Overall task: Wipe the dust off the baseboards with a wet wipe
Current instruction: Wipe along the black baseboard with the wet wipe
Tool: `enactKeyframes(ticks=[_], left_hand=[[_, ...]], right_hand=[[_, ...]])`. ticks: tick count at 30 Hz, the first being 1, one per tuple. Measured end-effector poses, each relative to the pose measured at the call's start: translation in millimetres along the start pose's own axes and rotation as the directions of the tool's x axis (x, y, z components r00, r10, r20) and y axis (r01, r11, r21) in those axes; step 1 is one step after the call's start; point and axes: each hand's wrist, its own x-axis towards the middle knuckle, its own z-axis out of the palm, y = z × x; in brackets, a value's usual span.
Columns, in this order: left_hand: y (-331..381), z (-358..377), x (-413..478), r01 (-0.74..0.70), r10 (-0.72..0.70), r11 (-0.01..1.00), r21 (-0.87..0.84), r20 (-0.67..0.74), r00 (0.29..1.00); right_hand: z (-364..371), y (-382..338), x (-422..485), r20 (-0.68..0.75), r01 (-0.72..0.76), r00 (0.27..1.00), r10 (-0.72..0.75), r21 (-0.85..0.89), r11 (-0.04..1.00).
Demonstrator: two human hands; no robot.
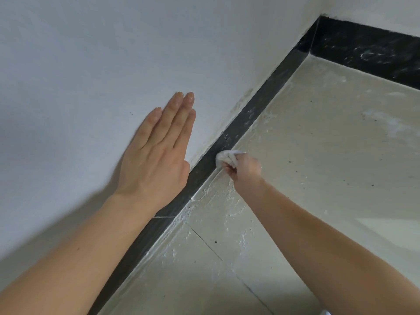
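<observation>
Two bare forearms are seen reaching in from the lower edge, the left forearm (75, 246) along the wall (91, 64) and the right forearm (318, 242) over the floor (318, 144). Pale smears and dark specks are spread over the beige floor tiles, and a thin joint line (204, 241) is seen running between the arms. The left hand (156, 155) is laid flat against the white wall just above the baseboard (250, 114). Its fingers (179, 117) are held straight and close together, released, with nothing grasped. A little further on, the right hand (244, 170) is set at the foot of the dark baseboard and is somewhat blurred. Its fingers (229, 168) are clenched around a bunched white wet wipe (225, 155). The wipe is gripped inside the curl and is pushed out beyond the fingers on the wall side. There it is laid against the face of the baseboard, close to the seam with the floor. Beyond the wipe, faint whitish scuffs are seen on the dark strip, and yellowish staining is seen on the wall just above it. At the far corner (314, 35) a second baseboard (363, 48) is met, dark and streaked with pale dust
</observation>
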Motion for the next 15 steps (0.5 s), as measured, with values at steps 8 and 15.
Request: enactKeyframes(ticks=[8, 15], left_hand=[[2.0, 2.1, 1.7, 0.006, -0.006, 1.0, 0.028, 0.0, 1.0], [1.6, 1.4, 2.3, 0.011, -0.012, 0.999, -0.043, -0.008, 1.0]], right_hand=[[21.9, 17.4, -26.4, 0.171, 0.218, 0.974, -0.152, -0.494, 0.842], [69.4, 49.4, -54.0, 0.542, -0.317, 0.8, 0.256, 0.019, 0.948]])
